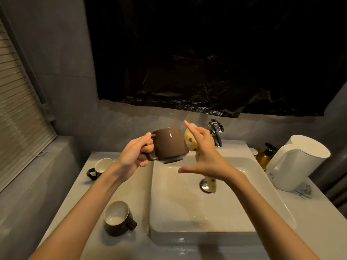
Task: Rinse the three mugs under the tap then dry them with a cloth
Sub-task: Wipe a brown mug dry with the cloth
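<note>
Had a dark brown mug with a cream inside (120, 218) standing upright on the pale wet counter (137, 194), closest of all, just left of the white square sink (187, 212). Saw a wet shine at its bottom, maybe a little water. Had a white mug with a dark green handle (102, 166) further back on the same side, looking empty. Held a shiny brown mug (170, 145) up over the sink, likely to catch drips. Gripped its handle tight in the left hand (135, 156) to keep it steady. Pressed a soft yellow cloth with brown spots (190, 141) on its right side with the right hand (204, 158), thumb and first finger spread wide, other fingers bent over the cloth, with a long end hanging down. Looked like drying. Could not see inside that mug. Saw no water running from the silver metal tap (216, 134) behind.
</note>
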`<state>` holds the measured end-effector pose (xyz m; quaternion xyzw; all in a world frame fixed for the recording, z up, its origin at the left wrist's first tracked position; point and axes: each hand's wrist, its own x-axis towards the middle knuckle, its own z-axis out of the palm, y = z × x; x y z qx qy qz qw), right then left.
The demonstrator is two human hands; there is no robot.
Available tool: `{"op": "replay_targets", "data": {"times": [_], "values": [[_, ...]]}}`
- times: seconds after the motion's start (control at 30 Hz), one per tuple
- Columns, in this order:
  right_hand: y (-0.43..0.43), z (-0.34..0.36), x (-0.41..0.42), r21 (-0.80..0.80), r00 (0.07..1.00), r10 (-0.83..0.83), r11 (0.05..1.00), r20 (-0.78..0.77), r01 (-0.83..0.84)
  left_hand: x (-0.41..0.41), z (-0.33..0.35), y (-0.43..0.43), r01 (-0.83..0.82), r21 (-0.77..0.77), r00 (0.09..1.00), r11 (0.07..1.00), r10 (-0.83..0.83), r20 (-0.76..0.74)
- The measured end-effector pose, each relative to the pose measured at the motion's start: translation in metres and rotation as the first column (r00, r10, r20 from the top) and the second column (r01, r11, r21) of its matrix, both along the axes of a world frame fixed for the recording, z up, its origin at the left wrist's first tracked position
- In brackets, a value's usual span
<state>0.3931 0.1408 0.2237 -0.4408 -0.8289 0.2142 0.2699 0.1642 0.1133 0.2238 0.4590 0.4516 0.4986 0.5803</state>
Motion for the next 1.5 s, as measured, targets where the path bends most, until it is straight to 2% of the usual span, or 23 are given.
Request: {"op": "replay_targets", "data": {"times": [0.07, 0.17, 0.3, 0.4, 0.47, 0.53, 0.6, 0.67, 0.87, 1.07, 1.13, 1.23, 1.3, 1.37, 1.4, 1.5], "values": [[0.003, 0.000, -0.010, 0.130, 0.994, -0.021, 0.992, 0.106, 0.007, 0.004, 0.004, -0.001, 0.042, -0.003, 0.997, 0.999, -0.042, -0.058], [0.006, -0.003, -0.017, 0.288, 0.996, -0.028, 0.958, 0.079, 0.004, 0.006, 0.007, -0.004, 0.074, -0.009, 0.995, 0.997, -0.075, -0.071], [0.006, -0.007, -0.019, 0.272, 0.999, 0.000, 0.962, -0.032, 0.009, 0.008, 0.012, -0.007, 0.063, 0.053, 0.988, 0.997, -0.055, -0.144], [0.005, -0.002, -0.018, 0.231, 0.992, 0.035, 0.973, -0.121, -0.007, 0.005, 0.013, -0.007, 0.023, 0.122, 0.989, 0.992, -0.005, -0.147], [0.006, 0.001, -0.015, 0.175, 0.983, 0.036, 0.985, -0.181, -0.004, -0.003, 0.007, -0.006, -0.020, 0.219, 0.977, 0.975, 0.066, -0.205], [0.003, 0.004, -0.011, 0.081, 0.970, 0.034, 0.997, -0.240, -0.015, -0.012, -0.001, -0.005, 0.010, 0.275, 0.937, 0.961, 0.087, -0.340], [0.002, 0.008, -0.008, -0.012, 0.956, 0.046, 0.999, -0.291, -0.051, -0.011, -0.006, -0.007, 0.113, 0.276, 0.857, 0.955, 0.047, -0.514], [0.001, 0.010, -0.005, -0.085, 0.949, 0.060, 0.992, -0.309, -0.091, 0.000, -0.008, -0.006, 0.178, 0.276, 0.802, 0.945, 0.023, -0.596], [0.000, 0.013, 0.001, -0.208, 0.940, 0.125, 0.958, -0.316, -0.197, 0.020, -0.001, -0.003, 0.215, 0.388, 0.832, 0.896, 0.040, -0.554], [0.005, 0.007, 0.005, -0.328, 0.915, 0.176, 0.895, -0.364, -0.302, 0.029, -0.008, -0.006, 0.118, 0.496, 0.865, 0.860, 0.156, -0.476], [0.008, 0.002, 0.010, -0.411, 0.904, 0.138, 0.856, -0.405, -0.315, 0.027, -0.010, -0.003, 0.090, 0.520, 0.863, 0.849, 0.194, -0.467], [0.008, 0.005, 0.014, -0.484, 0.822, -0.101, 0.845, -0.561, -0.227, 0.020, -0.012, 0.003, 0.081, 0.558, 0.766, 0.826, 0.306, -0.565], [0.008, 0.015, 0.010, -0.439, 0.722, -0.177, 0.878, -0.669, -0.191, 0.016, -0.017, 0.006, 0.105, 0.564, 0.686, 0.819, 0.351, -0.638], [0.007, 0.028, 0.002, -0.360, 0.671, -0.134, 0.909, -0.729, -0.210, 0.015, -0.021, 0.007, 0.152, 0.575, 0.605, 0.804, 0.384, -0.698], [0.007, 0.033, -0.002, -0.319, 0.675, -0.087, 0.920, -0.733, -0.227, 0.016, -0.022, 0.006, 0.170, 0.578, 0.569, 0.798, 0.400, -0.719], [0.003, 0.033, -0.012, -0.202, 0.754, 0.028, 0.956, -0.656, -0.211, 0.020, -0.022, 0.004, 0.187, 0.589, 0.483, 0.786, 0.448, -0.752]]}}
